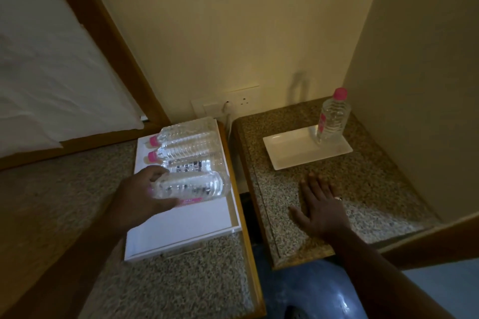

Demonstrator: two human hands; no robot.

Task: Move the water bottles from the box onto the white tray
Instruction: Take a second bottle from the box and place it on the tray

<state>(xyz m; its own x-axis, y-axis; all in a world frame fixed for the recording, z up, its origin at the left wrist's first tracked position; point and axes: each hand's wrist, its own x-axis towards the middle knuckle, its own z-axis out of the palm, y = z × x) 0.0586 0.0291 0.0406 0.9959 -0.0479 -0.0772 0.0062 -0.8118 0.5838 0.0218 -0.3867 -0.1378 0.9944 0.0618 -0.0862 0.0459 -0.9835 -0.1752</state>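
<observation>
A shallow white box (pixel 181 230) lies on the left granite counter. Three clear water bottles with pink caps (pixel 186 149) lie side by side at its far end. My left hand (pixel 140 195) is shut on the neck end of a fourth bottle (pixel 191 185), held on its side just above the box. The white tray (pixel 290 153) sits on the right granite table. One bottle (pixel 333 116) stands upright on the tray's far right end. My right hand (pixel 320 206) rests flat and open on the table, in front of the tray, holding nothing.
A dark gap (pixel 245 204) separates the left counter from the right table. A wall socket with a white plug (pixel 228 107) sits behind the box. A cream wall (pixel 414 85) borders the table on the right. A blue object (pixel 318 292) lies below.
</observation>
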